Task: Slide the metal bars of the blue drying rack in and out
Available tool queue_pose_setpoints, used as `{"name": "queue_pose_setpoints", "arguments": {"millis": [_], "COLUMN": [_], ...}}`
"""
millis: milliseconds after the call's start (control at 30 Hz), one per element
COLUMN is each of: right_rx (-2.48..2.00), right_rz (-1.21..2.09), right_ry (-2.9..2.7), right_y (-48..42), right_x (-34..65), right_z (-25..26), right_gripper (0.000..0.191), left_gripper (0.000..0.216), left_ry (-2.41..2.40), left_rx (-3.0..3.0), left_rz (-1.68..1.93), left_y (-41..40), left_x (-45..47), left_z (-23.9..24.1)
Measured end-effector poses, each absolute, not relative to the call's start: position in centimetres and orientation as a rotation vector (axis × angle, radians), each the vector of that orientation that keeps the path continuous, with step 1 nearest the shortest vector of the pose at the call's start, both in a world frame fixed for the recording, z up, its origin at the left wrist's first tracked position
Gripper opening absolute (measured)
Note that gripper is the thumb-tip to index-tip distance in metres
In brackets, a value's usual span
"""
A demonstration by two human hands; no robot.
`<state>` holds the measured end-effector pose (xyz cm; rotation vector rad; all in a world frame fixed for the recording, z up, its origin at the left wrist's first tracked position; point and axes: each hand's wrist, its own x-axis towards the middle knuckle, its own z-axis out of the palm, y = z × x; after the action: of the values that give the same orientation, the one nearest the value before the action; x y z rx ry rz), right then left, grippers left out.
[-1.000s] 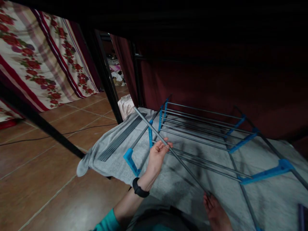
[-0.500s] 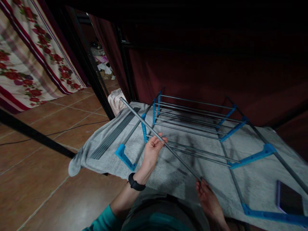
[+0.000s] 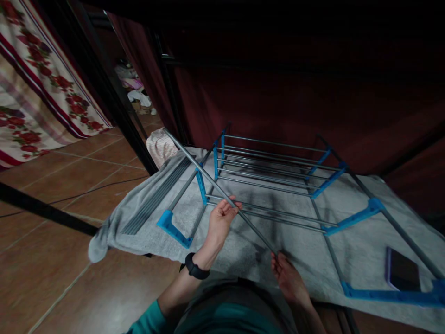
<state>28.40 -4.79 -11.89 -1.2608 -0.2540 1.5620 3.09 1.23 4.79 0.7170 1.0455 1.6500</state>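
Note:
A slim grey metal rod (image 3: pixel 208 178) slants across the view from upper left to lower right. Near its middle, my left hand (image 3: pixel 222 218) is closed on it between thumb and fingers. My right hand (image 3: pixel 288 276) pinches its lower right end. Behind the rod, a drying rack (image 3: pixel 271 185) with grey bars and blue plastic joints lies on a grey blanket (image 3: pixel 239 250). The rod passes in front of the rack's left side. Several loose grey rods (image 3: pixel 158 197) lie side by side on the blanket to the left.
A phone (image 3: pixel 403 269) lies on the blanket at the right, inside the rack's frame. Black bed posts (image 3: pixel 114 93) stand at the left, with a floral curtain (image 3: pixel 45 79) beyond. A dark cable (image 3: pixel 97 186) crosses the tiled floor (image 3: pixel 62 260).
The view has shifted slightly, so the rack and blanket sit further left. My right hand has moved a little left and up with the rod's end. Both hands keep their hold.

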Motion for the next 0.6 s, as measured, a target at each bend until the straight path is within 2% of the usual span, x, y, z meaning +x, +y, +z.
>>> {"name": "queue_pose_setpoints", "arguments": {"millis": [300,600], "right_rx": [-1.225,-1.333], "right_rz": [1.63,1.622], "right_ry": [-0.286,-0.548], "right_y": [-5.0,-5.1], "right_x": [25.7,25.3], "right_z": [-10.9,-10.3], "right_gripper": [0.049,0.057], "left_gripper": [0.043,0.039], "left_ry": [1.048,1.133], "left_rx": [0.765,0.994], "left_rz": [1.574,1.57], "left_y": [0.8,0.8], "left_x": [4.8,3.8], "left_z": [3.9,4.8]}}
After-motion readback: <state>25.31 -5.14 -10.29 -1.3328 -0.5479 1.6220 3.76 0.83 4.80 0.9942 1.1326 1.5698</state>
